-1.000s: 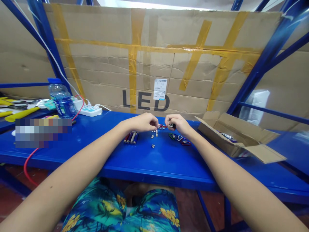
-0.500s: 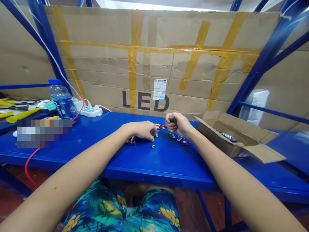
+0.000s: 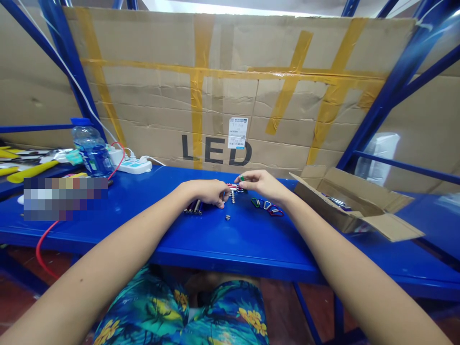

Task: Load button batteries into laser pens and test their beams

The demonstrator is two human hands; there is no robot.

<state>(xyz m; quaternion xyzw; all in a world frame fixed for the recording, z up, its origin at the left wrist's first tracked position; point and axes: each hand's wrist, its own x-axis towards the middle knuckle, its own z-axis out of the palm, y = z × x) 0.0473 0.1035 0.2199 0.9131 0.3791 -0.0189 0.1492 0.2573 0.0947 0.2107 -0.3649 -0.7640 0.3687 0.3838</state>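
Note:
My left hand [image 3: 214, 192] is low over the table with its fingers pinched; a small silver piece [image 3: 223, 203] glints at the fingertips. A row of small silver round pieces [image 3: 233, 197], like button cells, lies just right of it, and another silver piece [image 3: 227, 217] sits nearer me. My right hand [image 3: 259, 184] grips a small green piece [image 3: 242, 178], mostly hidden by the fingers. Red and silver slim metal pieces [image 3: 233, 186] lie behind, between the hands. Several dark metal tubes [image 3: 194, 207] rest beneath my left wrist. Coloured carabiners [image 3: 266, 205] lie below my right wrist.
An open cardboard box [image 3: 334, 215] with metal items inside stands at right. On the left are a bottle [image 3: 91, 148], a power strip [image 3: 134, 165], a red cable [image 3: 45, 244] and yellow-handled tools [image 3: 34, 171]. A large taped cardboard sheet [image 3: 161, 110] closes off the back.
My right hand has moved left and turned, closer to my left hand, so the green piece now shows. My left hand has shifted slightly left, uncovering more of the silver row.

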